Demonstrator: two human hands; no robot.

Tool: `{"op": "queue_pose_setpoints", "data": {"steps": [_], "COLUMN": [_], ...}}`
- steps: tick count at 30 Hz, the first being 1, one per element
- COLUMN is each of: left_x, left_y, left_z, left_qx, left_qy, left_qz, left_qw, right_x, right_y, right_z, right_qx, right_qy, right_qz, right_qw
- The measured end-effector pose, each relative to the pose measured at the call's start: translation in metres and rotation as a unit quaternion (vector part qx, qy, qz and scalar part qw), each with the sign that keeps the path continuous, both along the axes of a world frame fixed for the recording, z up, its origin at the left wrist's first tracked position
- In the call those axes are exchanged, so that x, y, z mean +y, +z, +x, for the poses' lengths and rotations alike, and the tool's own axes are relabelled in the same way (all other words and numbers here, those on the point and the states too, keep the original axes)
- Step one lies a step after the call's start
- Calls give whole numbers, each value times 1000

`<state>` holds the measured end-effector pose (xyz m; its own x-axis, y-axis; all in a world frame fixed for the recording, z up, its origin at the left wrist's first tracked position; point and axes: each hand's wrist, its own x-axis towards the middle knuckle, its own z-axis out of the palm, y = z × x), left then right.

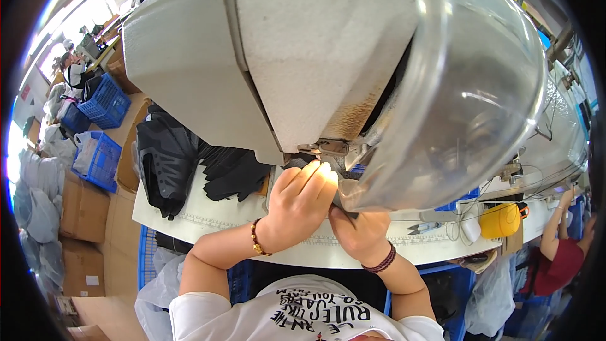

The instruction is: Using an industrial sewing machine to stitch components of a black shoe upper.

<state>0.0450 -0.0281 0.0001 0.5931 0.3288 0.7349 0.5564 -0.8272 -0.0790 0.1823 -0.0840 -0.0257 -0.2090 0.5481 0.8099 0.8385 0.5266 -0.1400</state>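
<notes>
Workpiece (346,191): a small dark piece, mostly hidden, sitting at the needle area under the head of the white sewing machine (252,57), between our two hands. We can't make out its exact shape.

Our left hand (300,202) lies on top of it, fingers curled and pressing down, fingertips lit up under the machine lamp. Beaded bracelet on that wrist. Our right hand (356,230) is just beside it and touching it, tucked lower and closed around the piece's near edge; dark band on the wrist. How the fingers pinch it is hidden.

A clear curved guard (467,101) covers the right side of the machine head.

On the white table (208,218), left of the hands: a stack of black cut pieces (230,173), then a black patterned bundle (165,161). Right: scissors (424,228), yellow object (502,220).

Blue crates (104,104) and cardboard boxes (82,211) on the floor, left. Another person's arm in red sleeve (555,259) at far right.
</notes>
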Motion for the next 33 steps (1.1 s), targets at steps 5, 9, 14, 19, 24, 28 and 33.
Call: {"op": "queue_pose_setpoints", "data": {"steps": [5, 9, 14, 19, 24, 28, 33], "left_x": [6, 11, 11, 9, 9, 15, 12], "left_y": [4, 1, 4, 2, 6, 4, 20], "left_z": [-5, -12, -8, -12, -14, -17, -24], "left_qx": [4, -3, -4, -33, -30, -32, 40], "left_qy": [-51, -43, -46, -38, -60, -70, -58], "left_qz": [-38, -19, -20, -33, -32, -50, -62], "left_qw": [998, 999, 999, 998, 997, 996, 996], "right_x": [-6, 6, 16, 16, 18, 16, 14], "right_y": [-1, 6, -18, 3, -4, 5, 4], "right_z": [-7, 12, 68, 52, 37, 20, 14], "right_qx": [-20, -9, -200, -47, 147, 262, 363], "right_qy": [-22, -27, -57, 48, 98, 133, 149], "right_qz": [-14, -20, -100, -221, -292, -342, -337], "right_qw": [999, 999, 973, 973, 940, 893, 856]}}
